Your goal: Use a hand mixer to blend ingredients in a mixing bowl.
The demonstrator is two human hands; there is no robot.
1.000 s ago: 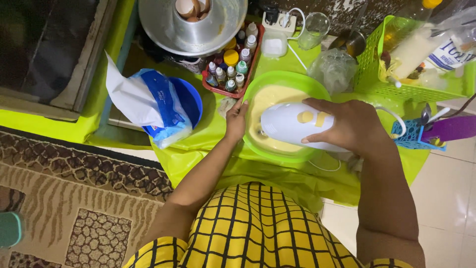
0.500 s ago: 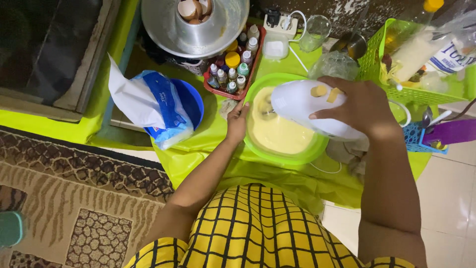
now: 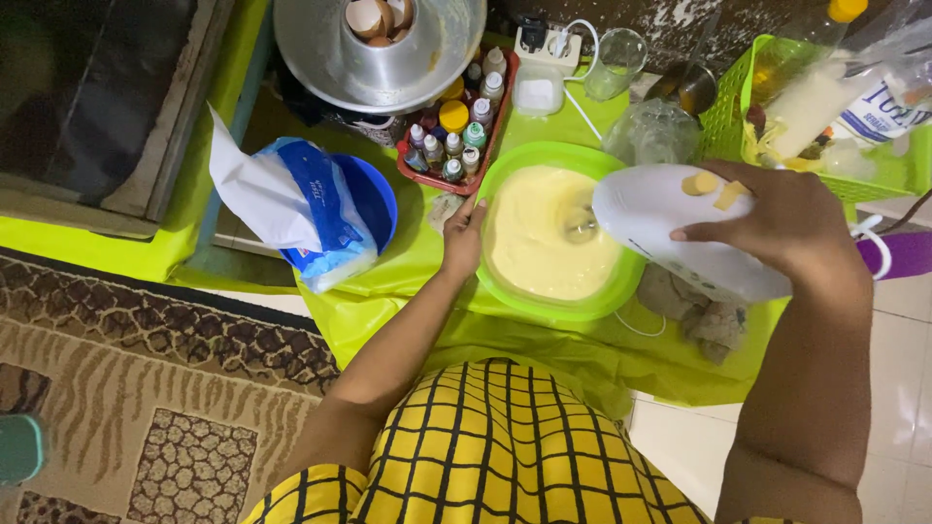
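Meanwhile, at frame centre, the right hand (image 3: 777, 228) closes its fingers around the white hand mixer (image 3: 680, 233), holding its beaters down in the pale batter, while the left hand (image 3: 464, 238) rests against the green bowl (image 3: 505, 175), apparently steadying it on the bench.

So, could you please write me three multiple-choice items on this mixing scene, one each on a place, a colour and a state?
1. Where does the left hand rest?
A. on the round green plastic bowl's rim
B. on the blue bowl
C. on the rug

2. What colour is the electric hand mixer?
A. red
B. white
C. black

3. What is the state of the pale yellow batter?
A. spilled over the table
B. sealed under a lid
C. open in the bowl, beaters dipped in

Answers: A, its fingers touch the rim; B, its body in the right hand is white; C, the beaters stand in the batter.
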